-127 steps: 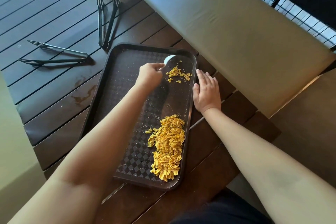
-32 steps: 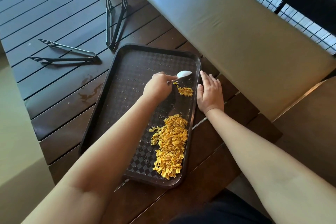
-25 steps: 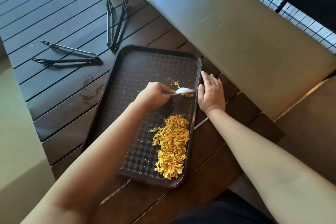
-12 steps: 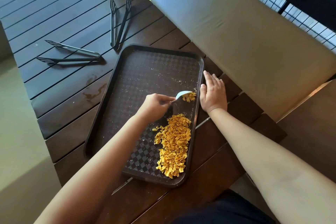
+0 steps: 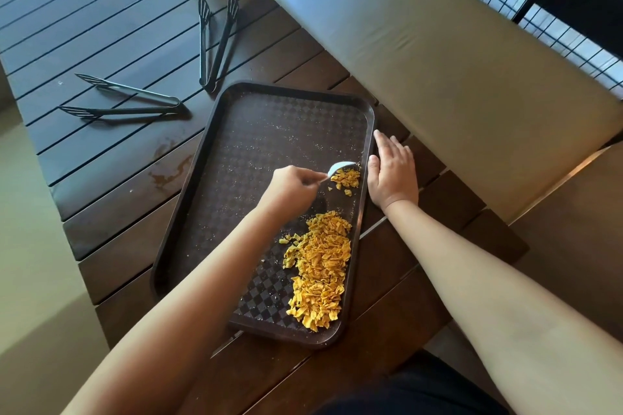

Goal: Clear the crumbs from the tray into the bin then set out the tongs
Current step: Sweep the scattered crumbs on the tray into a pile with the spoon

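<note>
Left hand (image 5: 290, 189) pinches white plastic spoon (image 5: 340, 167) against small yellow crumb cluster (image 5: 346, 178) on dark brown checkered tray (image 5: 269, 131); right hand (image 5: 392, 172), fingers straight, rests flat beside tray's rim.

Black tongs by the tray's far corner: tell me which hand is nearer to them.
Left. The left hand is over the tray, holding a white spoon. The right hand lies outside the tray's right rim, farther from the tongs.

Brown tray (image 5: 215, 158): yellow crumbs (image 5: 320, 266) heaped; black tongs (image 5: 215, 40) beyond.
</note>
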`<state>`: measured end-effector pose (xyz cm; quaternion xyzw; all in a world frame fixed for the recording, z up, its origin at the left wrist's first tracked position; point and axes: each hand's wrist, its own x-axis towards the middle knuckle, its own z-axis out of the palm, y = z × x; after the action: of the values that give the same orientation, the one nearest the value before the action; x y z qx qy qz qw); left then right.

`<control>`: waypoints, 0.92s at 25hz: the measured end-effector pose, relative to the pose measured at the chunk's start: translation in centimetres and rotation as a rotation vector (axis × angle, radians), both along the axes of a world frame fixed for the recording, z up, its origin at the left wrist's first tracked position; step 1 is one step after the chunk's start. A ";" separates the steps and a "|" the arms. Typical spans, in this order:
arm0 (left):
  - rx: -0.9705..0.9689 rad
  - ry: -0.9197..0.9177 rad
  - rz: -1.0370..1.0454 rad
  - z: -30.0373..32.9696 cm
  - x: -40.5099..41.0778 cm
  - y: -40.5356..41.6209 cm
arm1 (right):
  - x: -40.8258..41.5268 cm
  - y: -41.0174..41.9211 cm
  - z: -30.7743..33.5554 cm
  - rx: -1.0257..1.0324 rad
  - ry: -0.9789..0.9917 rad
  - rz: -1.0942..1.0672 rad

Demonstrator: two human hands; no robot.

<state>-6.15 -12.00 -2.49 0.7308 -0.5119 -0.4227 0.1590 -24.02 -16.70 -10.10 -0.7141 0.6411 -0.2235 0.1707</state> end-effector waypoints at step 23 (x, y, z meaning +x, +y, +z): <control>-0.137 -0.239 -0.105 0.9 0.9 -2.4 | 0.1 -0.1 0.0 -0.008 -0.011 -0.010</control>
<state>-5.22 -14.37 -1.64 0.7354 -0.5926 -0.3043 0.1241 -23.95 -16.79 -10.14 -0.7103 0.6427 -0.2309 0.1706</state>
